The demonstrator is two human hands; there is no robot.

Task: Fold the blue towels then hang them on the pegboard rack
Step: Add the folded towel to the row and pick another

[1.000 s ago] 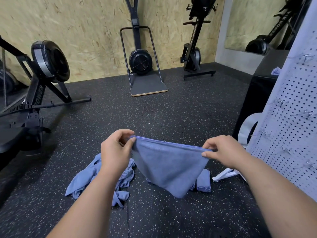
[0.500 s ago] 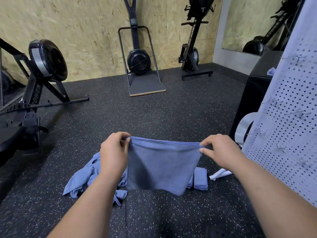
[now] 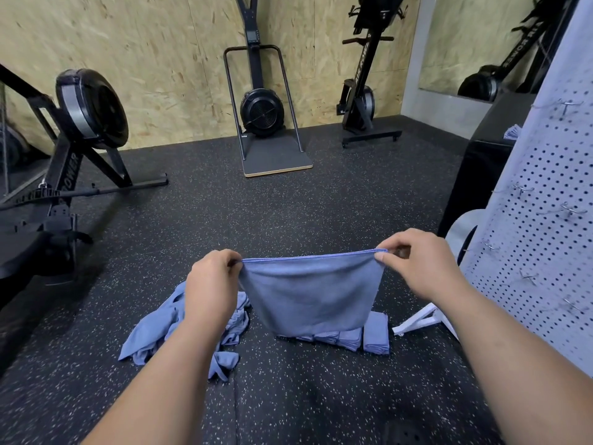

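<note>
Towel held up by two top corners, hanging squarer than a second ago.
Head view: left hand and right hand each pinch a corner, top edge pulled taut. The soft blue cloth, which sagged to a point before, now drops as a doubled rectangle above the speckled rubber floor. Beneath it a crumpled pile lies left and folded towels sit in a row right. The white pegboard with wire hooks stands close right. Black rowers line the chipboard wall.

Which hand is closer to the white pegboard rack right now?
Right. The right hand pinches the towel corner beside the pegboard rack; the left hand holds the opposite corner, farther from it.
</note>
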